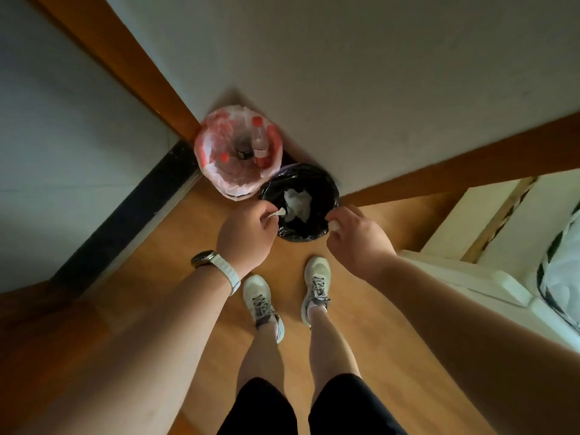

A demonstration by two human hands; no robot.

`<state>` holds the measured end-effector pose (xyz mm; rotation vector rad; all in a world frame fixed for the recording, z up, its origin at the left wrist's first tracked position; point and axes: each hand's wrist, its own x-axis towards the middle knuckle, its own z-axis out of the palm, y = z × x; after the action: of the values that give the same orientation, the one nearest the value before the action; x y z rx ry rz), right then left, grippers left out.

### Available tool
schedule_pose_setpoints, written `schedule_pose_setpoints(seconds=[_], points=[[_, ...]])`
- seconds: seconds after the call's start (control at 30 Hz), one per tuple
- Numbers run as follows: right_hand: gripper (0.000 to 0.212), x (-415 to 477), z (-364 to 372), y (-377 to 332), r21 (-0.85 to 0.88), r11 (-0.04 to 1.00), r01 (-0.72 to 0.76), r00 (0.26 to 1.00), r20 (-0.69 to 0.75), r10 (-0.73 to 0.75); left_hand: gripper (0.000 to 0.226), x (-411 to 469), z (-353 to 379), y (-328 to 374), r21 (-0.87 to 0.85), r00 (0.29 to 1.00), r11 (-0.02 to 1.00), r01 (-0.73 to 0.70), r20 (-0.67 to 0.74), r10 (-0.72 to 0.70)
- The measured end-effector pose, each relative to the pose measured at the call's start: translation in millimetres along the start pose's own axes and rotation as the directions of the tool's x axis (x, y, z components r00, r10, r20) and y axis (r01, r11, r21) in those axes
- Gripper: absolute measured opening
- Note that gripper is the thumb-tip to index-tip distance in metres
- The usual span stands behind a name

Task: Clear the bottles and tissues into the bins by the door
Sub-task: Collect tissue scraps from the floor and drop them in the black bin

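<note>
You're pinching a white tissue scrap (280, 212) in your left hand (248, 235) over the black-lined bin (326, 183); your right hand (356, 235) is clutching another wad (334, 226) at its rim.

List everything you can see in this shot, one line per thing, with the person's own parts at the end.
black-lined bin: one, black bag, on the floor by the wall, right of the other bin
pink-lined bin: one, pink and clear bag, in the corner
bottles: several, clear with red caps, inside the pink-lined bin
tissues: a white crumpled wad, inside the black-lined bin
wooden floor: one, orange-brown
bed: one, white, at the right edge
watch: one, white strap, on the left wrist
shoes: two, pale with grey laces
left hand: pinching a white scrap over the black-lined bin
right hand: pinching a white scrap at that bin's rim
</note>
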<state>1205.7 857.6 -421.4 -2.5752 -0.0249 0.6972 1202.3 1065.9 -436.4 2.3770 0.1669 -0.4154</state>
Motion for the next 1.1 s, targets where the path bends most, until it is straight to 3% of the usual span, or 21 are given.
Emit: schedule_pose_setpoints(seconds=[0.2, 0.47, 0.57, 0.67, 0.9, 1.1], points=[[0.035, 86, 83, 52, 0.027, 0.997, 0.077, 0.997, -0.025, -0.076, 0.013, 63, 97, -67, 0.053, 1.0, 0.999, -0.005, 0.024, 0.004], [0.032, 166, 199, 131, -0.03, 0.989, 0.142, 0.987, 0.08, -0.14, 0.017, 115, 211, -155, 0.166, 0.997, 0.986, -0.036, 0.078, 0.024], [0.032, 181, 221, 148, -0.072, 0.988, 0.136, 0.983, 0.132, -0.126, 0.029, 123, 232, -173, 0.168, 0.995, 0.985, -0.024, 0.102, 0.007], [0.042, 182, 225, 152, -0.134, 0.983, 0.123, 0.979, 0.18, -0.097, 0.043, 121, 233, -179, 0.144, 0.993, 0.989, -0.028, 0.119, 0.01], [0.048, 140, 181, 121, -0.28, 0.954, 0.105, 0.984, 0.167, -0.059, 0.043, 83, 179, -160, 0.166, 0.989, 0.984, -0.072, 0.14, 0.049], [0.045, 81, 119, 68, -0.302, 0.95, 0.081, 0.996, 0.063, -0.064, 0.043, 44, 100, -111, 0.209, 0.973, 0.952, -0.223, 0.115, 0.202]])
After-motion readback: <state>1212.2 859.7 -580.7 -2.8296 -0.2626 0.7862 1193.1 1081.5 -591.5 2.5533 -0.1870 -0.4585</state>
